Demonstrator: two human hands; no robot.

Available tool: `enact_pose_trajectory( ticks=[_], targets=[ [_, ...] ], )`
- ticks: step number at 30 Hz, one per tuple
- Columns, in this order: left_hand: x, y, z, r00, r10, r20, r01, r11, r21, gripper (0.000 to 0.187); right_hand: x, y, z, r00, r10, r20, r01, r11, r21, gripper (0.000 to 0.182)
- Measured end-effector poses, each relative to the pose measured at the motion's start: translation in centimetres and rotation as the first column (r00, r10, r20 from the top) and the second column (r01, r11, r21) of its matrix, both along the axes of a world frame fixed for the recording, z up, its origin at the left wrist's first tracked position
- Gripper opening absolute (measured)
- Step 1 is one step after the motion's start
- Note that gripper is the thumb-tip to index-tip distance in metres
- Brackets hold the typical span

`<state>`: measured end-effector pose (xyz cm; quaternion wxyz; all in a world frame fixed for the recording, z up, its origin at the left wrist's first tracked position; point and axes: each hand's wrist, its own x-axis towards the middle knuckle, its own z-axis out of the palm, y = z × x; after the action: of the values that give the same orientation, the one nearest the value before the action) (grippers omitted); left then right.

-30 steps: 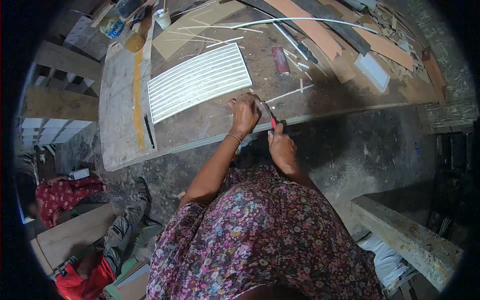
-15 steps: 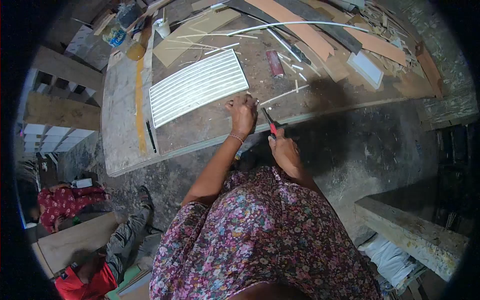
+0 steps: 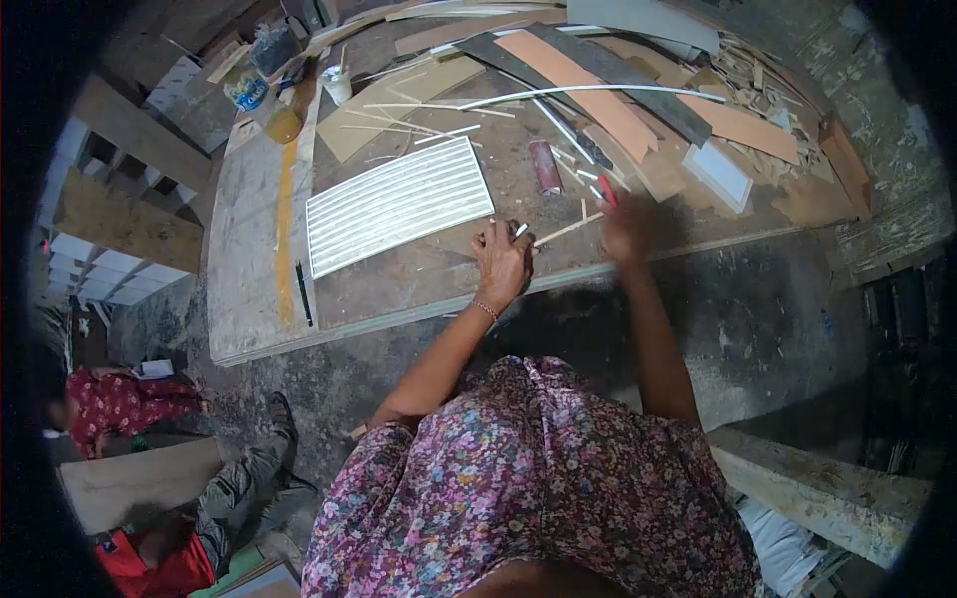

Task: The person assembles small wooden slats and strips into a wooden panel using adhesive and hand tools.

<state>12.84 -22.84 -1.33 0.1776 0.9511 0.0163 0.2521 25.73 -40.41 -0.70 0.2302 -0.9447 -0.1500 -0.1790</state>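
Note:
My left hand (image 3: 504, 263) is closed on a small white piece (image 3: 520, 230) at the near side of the wooden table (image 3: 399, 304). To its right, my right hand (image 3: 628, 231) is blurred by motion and wrapped round a red-handled tool (image 3: 607, 191), whose tip is smeared. Left of my left hand lies a white slatted panel (image 3: 399, 207). A thin wooden strip (image 3: 566, 230) lies between my hands. Beyond them is a dark red cylinder (image 3: 545, 167).
Orange strips (image 3: 578, 85), a long curved white strip (image 3: 598, 89) and wood scraps (image 3: 763, 95) cover the far side. A white cup (image 3: 337, 86) stands at the back left. Two other people, one in a red top (image 3: 164, 563), are at lower left.
My right hand has moved forward and right with the red-handled tool, away from my left hand. The view has shifted slightly, and the white piece in my left hand shows more clearly.

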Motion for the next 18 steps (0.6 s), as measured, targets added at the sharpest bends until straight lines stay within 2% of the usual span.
enact_pose_trajectory(
  ticks=[2,5,8,11,14,15,16,18],
  targets=[
    [0.1,0.1,0.1,0.998,0.044,-0.046,-0.047,0.998,-0.053,0.015,1.9,-0.5,-0.6,0.994,-0.081,0.072,0.089,0.989,-0.122,0.032],
    [0.3,1.3,0.0,0.990,0.116,-0.075,-0.122,0.989,-0.080,0.016,2.6,-0.7,-0.7,0.973,-0.134,-0.186,0.108,0.984,-0.141,0.036],
    [0.7,1.7,-0.1,0.982,0.164,-0.090,-0.169,0.984,-0.050,0.021,2.8,-1.0,-2.0,0.939,-0.079,-0.336,0.133,0.981,0.143,0.044],
    [0.9,0.3,1.1,1.000,-0.013,-0.018,0.011,0.995,-0.103,0.029,2.7,-1.2,-2.7,0.961,-0.049,-0.273,0.131,0.947,0.292,0.047],
    [2.5,-1.9,0.9,0.998,-0.059,0.022,0.058,0.998,0.029,0.032,2.7,-1.2,-1.9,0.881,-0.082,-0.466,0.248,0.918,0.308,0.045],
    [3.0,-2.6,1.4,0.996,-0.076,0.049,0.073,0.995,0.069,0.028,3.2,-1.4,-3.2,0.890,-0.088,-0.448,0.242,0.923,0.298,0.040],
    [3.6,-2.8,0.6,0.996,-0.092,0.011,0.091,0.993,0.078,0.026,3.9,-1.7,-5.6,0.898,-0.096,-0.429,0.236,0.928,0.288,0.036],
    [4.7,-3.0,-1.0,0.990,-0.125,-0.069,0.131,0.987,0.091,0.023,3.6,-2.3,-6.1,0.878,-0.068,-0.474,0.245,0.914,0.323,0.034]
  ],
)
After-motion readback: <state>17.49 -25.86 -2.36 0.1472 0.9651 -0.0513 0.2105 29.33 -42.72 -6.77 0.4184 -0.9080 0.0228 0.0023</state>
